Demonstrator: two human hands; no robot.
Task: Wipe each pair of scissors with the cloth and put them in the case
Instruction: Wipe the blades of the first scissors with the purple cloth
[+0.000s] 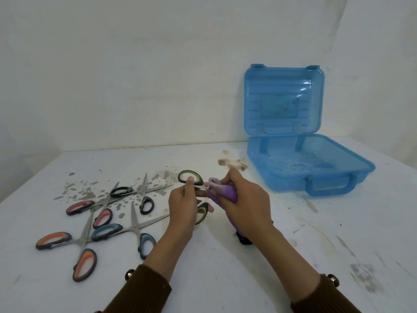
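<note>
Scissors, green pair (202, 212): held above the table (225, 274) at centre, handles spread, one loop up & away, the other low & toward the viewer. Blades not visible; they run rightward into the cloth (225, 193).

L hand (182, 204): fingers curled round the pair near the pivot, thumb tip lying on the upper loop. R hand (246, 199): closed round the purple cloth, which is bunched in the fist w/ a paler end poking out toward the L hand. A tail of cloth hangs below the wrist; a dark bit at its end, cannot tell what.

Four other pairs lie flat on the table left of the hands, blades open, in a loose overlapping heap:
- black pair (121, 191), farthest back
- pink pair (80, 206), just in front of it
- teal pair (107, 231), nearest the L forearm
- orange pair (53, 240), front left, one blade reaching up by the pink handles

Case (293, 180): blue, see-through, right rear of the table, well apart from the hands. It is open: lid (284, 86) stands upright at the back near the wall (135, 75), base flat w/ carry handle (329, 189) facing front. Whitish scuffs on the base floor.

Table is white, w/ grey flecks (85, 194) around the heap & a brown stain (232, 164) betw. hands & case. Brown sleeves (144, 290) at both wrists.
</note>
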